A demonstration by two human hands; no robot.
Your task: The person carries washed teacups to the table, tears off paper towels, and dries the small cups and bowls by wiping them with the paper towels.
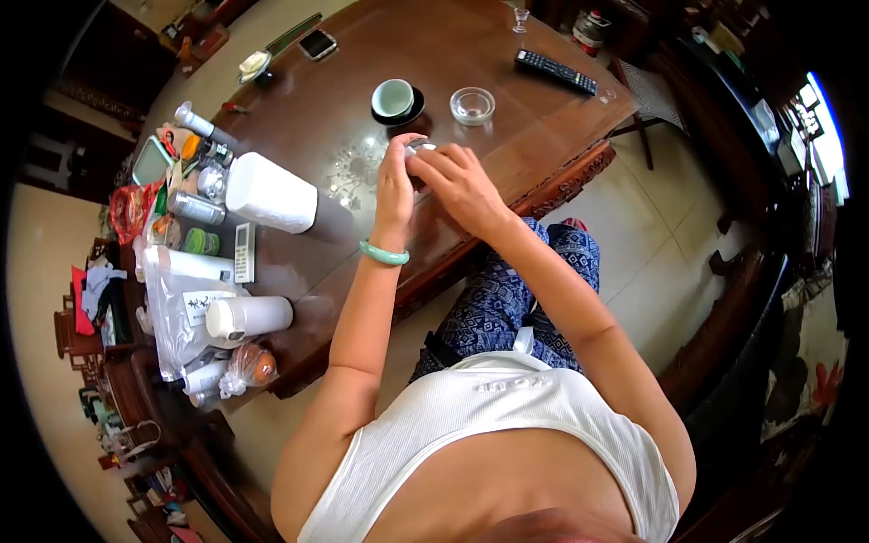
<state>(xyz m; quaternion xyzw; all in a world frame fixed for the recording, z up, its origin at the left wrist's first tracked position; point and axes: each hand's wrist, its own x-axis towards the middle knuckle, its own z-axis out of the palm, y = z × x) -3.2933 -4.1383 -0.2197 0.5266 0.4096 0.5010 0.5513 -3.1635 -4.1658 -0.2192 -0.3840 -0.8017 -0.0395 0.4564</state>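
My left hand, with a green bangle on its wrist, is raised over the table's near edge. My right hand meets it, and the fingers of both are closed together around something small. Only a pale bit and a dark bit of it show between the fingers, so its kind is hidden. Just beyond the hands, a pale green cup rests tilted on a dark round saucer. Right of that stands a small clear glass bowl.
A black remote control, a phone and a small stemmed glass lie farther back on the wooden table. Crowding the left side are a white canister, an air-conditioner remote, a white flask and several bags and jars.
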